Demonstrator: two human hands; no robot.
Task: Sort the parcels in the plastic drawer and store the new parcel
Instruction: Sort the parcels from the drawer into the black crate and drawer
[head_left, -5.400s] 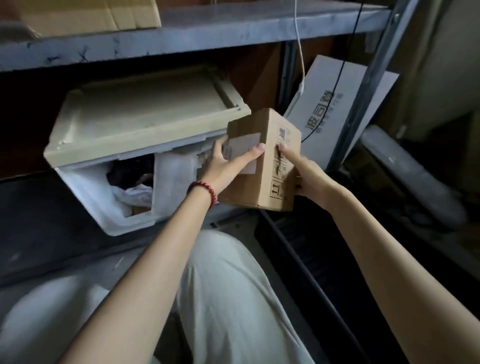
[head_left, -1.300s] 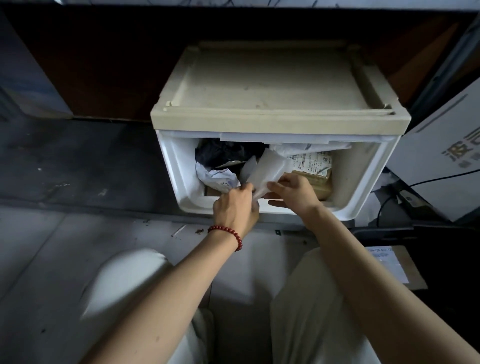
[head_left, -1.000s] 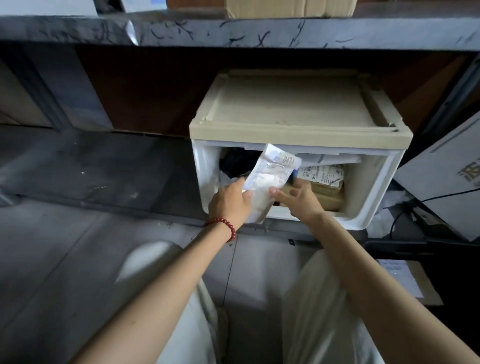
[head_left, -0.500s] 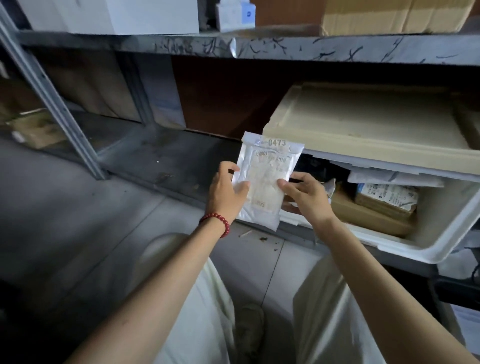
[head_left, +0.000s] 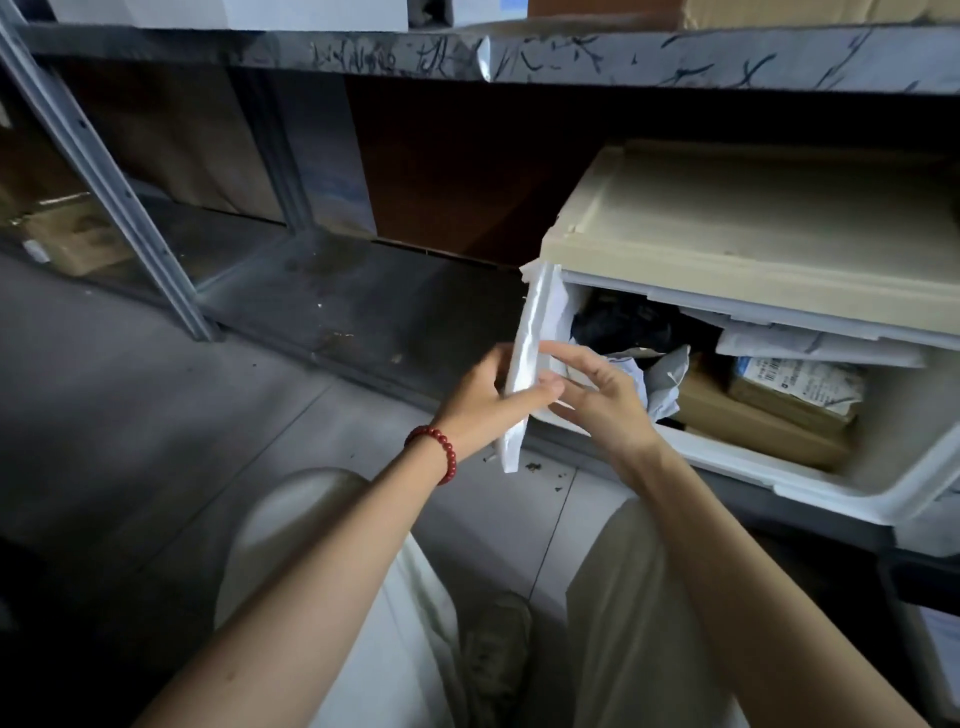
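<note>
The flat white parcel (head_left: 531, 332) is a thin, glossy plastic mailer seen edge-on and standing almost upright; the left hand (head_left: 480, 402) grips its lower half, thumb curled across the near face, other fingers behind; the right hand (head_left: 605, 400) is loosely spread just beside its right face, and contact cannot be told. It hangs in the air before the left front corner of the plastic drawer (head_left: 831, 496), which is pulled open and holds a black bag (head_left: 623, 322), crumpled grey pouches (head_left: 662, 379), a brown cardboard box (head_left: 748, 431) under a labelled packet (head_left: 797, 384), and a white envelope (head_left: 810, 345).

Head-worn view, looking down, near hands (head_left: 545, 400)
</note>
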